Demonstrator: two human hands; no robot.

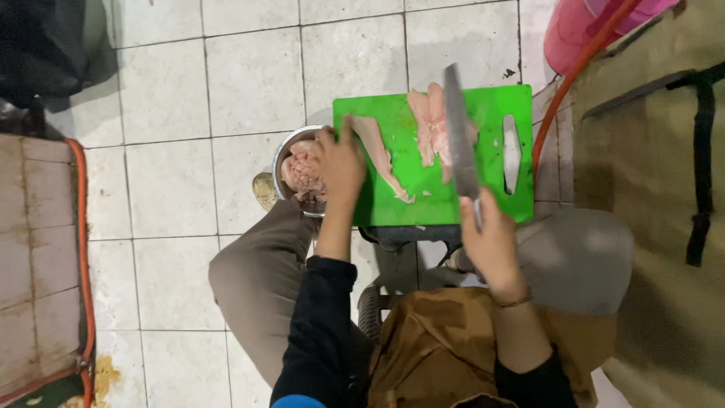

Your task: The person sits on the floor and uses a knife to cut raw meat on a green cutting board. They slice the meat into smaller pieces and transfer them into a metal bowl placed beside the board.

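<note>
A green cutting board lies ahead of me with pale raw meat on it. One strip of meat lies at the board's left, a larger piece in the middle. My right hand grips a large knife by the handle; the blade points away over the larger piece. My left hand hovers at the board's left edge, above a metal bowl filled with raw meat pieces, fingers close to the strip.
White floor tiles surround the board. An orange hose curves at the right near a pink bucket. A brown tiled step with an orange hose lies at the left. My knees flank the board.
</note>
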